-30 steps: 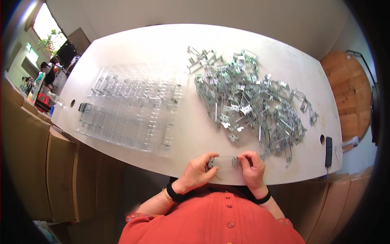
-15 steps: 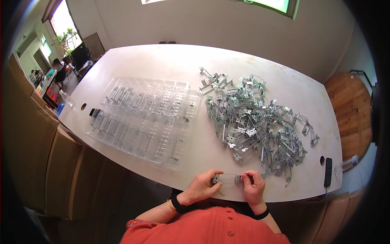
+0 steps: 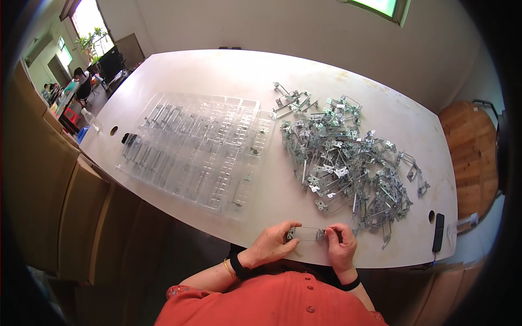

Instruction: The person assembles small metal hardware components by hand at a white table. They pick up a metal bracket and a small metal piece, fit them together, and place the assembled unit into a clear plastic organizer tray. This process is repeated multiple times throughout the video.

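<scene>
Near the table's front edge I hold one metal bracket assembly [image 3: 308, 233], two small plates joined by thin rods. My left hand [image 3: 273, 242] grips its left plate between thumb and fingers. The fingers of my right hand [image 3: 341, 247] pinch the plate at its other end. Beyond my right hand lies a tangled heap of similar metal bracket assemblies [image 3: 348, 163]. To the left, a clear plastic tray [image 3: 239, 179] carries rows of these parts in its compartments.
A black rectangular device [image 3: 438, 232] with a cord lies at the right edge, next to a hole in the white table [image 3: 179, 70]. A round wooden board [image 3: 468, 155] stands at the right. Cardboard boxes [image 3: 81, 217] line the left. People sit in the far left background.
The view has shifted slightly, so the table's contents sit a little differently in the picture. Both hands keep their hold on the bracket assembly, which has barely moved.
</scene>
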The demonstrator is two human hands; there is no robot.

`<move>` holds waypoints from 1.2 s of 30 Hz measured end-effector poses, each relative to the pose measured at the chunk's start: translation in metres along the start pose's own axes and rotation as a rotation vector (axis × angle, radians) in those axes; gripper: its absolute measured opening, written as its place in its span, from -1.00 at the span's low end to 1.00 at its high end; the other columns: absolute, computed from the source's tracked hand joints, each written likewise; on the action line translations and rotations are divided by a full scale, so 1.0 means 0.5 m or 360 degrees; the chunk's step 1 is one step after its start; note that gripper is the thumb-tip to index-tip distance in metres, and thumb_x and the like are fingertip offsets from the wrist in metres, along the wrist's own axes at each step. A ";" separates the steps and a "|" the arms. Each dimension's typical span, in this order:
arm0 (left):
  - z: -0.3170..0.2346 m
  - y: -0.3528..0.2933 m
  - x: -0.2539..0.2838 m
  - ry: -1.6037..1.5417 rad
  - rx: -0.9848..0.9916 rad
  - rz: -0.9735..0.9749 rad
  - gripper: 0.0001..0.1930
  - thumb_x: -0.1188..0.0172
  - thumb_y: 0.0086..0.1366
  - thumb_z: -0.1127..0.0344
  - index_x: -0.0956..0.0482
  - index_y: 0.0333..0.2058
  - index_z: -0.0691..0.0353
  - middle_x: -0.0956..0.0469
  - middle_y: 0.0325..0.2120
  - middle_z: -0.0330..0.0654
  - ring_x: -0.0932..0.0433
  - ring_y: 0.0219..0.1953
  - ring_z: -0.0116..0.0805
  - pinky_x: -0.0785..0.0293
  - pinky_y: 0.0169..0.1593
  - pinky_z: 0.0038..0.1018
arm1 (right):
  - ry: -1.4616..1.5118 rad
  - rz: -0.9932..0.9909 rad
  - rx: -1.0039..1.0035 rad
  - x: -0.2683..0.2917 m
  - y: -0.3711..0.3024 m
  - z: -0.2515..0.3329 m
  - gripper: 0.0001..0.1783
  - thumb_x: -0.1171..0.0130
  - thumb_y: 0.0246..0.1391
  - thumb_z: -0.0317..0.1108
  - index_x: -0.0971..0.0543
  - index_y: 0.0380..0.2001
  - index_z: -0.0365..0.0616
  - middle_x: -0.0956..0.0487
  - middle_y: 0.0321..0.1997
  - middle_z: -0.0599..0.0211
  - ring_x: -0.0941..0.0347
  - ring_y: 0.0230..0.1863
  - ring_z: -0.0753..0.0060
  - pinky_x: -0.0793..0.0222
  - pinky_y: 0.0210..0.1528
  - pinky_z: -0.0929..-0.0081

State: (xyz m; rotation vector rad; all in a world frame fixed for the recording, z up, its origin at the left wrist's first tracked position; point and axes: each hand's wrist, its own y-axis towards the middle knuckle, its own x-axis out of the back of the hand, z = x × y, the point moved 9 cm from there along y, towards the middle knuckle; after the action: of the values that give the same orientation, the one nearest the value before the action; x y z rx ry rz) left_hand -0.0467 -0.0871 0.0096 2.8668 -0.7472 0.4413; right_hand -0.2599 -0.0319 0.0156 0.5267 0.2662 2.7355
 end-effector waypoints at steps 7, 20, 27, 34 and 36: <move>-0.010 -0.001 0.005 -0.0017 0.0050 0.0029 -0.55 -0.37 0.32 0.36 -0.57 0.16 0.32 -0.55 -0.42 -0.10 -0.49 -0.48 -0.36 -0.48 -0.35 -0.37 | -0.0024 -0.0019 0.0024 0.000 0.003 0.011 -0.91 -0.36 0.35 -0.46 -0.62 -0.20 -0.19 -0.60 -0.41 0.43 -0.50 -0.39 0.61 -0.42 -0.30 0.59; -0.009 -0.001 0.004 -0.0019 -0.0127 -0.0067 -0.55 -0.35 0.30 0.39 -0.58 0.16 0.26 -0.55 -0.42 -0.15 -0.48 -0.49 -0.40 -0.48 -0.36 -0.40 | 0.0082 0.0002 -0.0009 0.000 -0.002 -0.016 -0.93 -0.30 0.40 -0.48 -0.59 -0.16 -0.19 -0.58 -0.29 0.46 -0.48 -0.33 0.67 -0.44 -0.24 0.65; -0.010 -0.002 0.004 -0.0005 -0.0162 -0.0087 -0.56 -0.34 0.29 0.40 -0.59 0.15 0.26 -0.58 -0.39 -0.10 -0.51 -0.49 -0.34 -0.50 -0.35 -0.37 | 0.0089 0.0013 -0.0041 -0.001 -0.004 -0.017 -0.94 -0.28 0.41 -0.50 -0.58 -0.15 -0.20 -0.58 -0.29 0.46 -0.49 -0.31 0.66 -0.45 -0.22 0.65; -0.009 0.001 0.001 -0.0058 -0.0010 0.0009 -0.56 -0.31 0.29 0.39 -0.57 0.13 0.34 -0.63 -0.32 0.07 -0.58 -0.41 -0.10 -0.57 -0.24 -0.24 | 0.0122 -0.0018 -0.0069 -0.001 -0.003 -0.015 -0.96 -0.26 0.42 -0.50 -0.59 -0.14 -0.20 -0.58 -0.30 0.48 -0.51 -0.31 0.66 -0.47 -0.21 0.65; -0.009 0.002 0.002 -0.0053 -0.0054 -0.0012 -0.56 -0.31 0.29 0.38 -0.57 0.14 0.34 -0.63 -0.32 0.07 -0.58 -0.42 -0.11 -0.57 -0.24 -0.24 | 0.0131 0.0000 -0.0092 -0.001 -0.002 -0.019 -0.96 -0.26 0.42 -0.49 -0.59 -0.14 -0.20 -0.58 -0.29 0.48 -0.51 -0.30 0.66 -0.48 -0.20 0.65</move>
State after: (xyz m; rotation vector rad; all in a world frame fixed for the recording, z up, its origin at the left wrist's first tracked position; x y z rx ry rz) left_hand -0.0474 -0.0872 0.0140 2.8511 -0.7418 0.3767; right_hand -0.2626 -0.0323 0.0065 0.3992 0.2069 2.7592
